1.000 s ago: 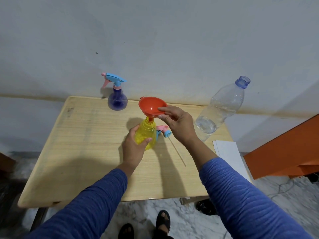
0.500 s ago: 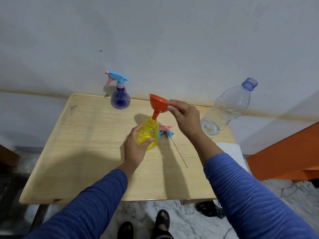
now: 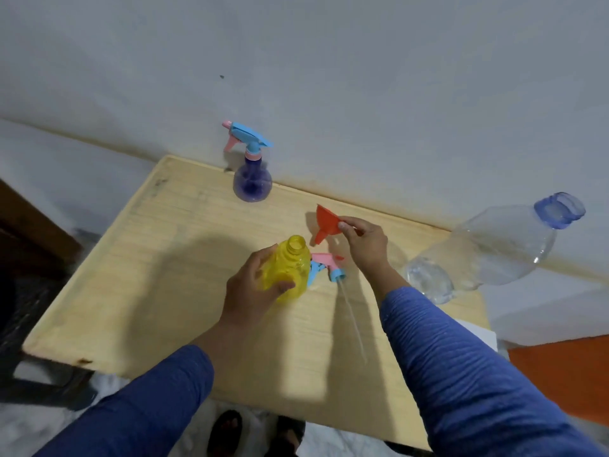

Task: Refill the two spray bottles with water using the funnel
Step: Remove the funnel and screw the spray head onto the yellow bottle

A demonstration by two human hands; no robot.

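Note:
My left hand [image 3: 251,291] grips the yellow spray bottle [image 3: 291,268], which stands open-necked near the middle of the wooden table [image 3: 138,291]. My right hand [image 3: 364,242] pinches the rim of the orange funnel [image 3: 326,224] and holds it tilted, off to the right of the yellow bottle's neck. The yellow bottle's pink and blue spray head [image 3: 328,265] lies on the table with its dip tube [image 3: 352,321] pointing toward me. A purple spray bottle [image 3: 252,183] with its spray head on stands at the back by the wall.
A large clear water bottle [image 3: 487,255] without a cap stands at the table's right edge, with a little water at its bottom. White paper [image 3: 478,331] lies beyond the right edge. An orange surface [image 3: 560,377] is at the right. A grey wall runs behind the table.
My right hand lifted the funnel out of the yellow bottle's neck and carried it to the right, tilted. My left hand kept its grip on the yellow bottle. The camera tilted.

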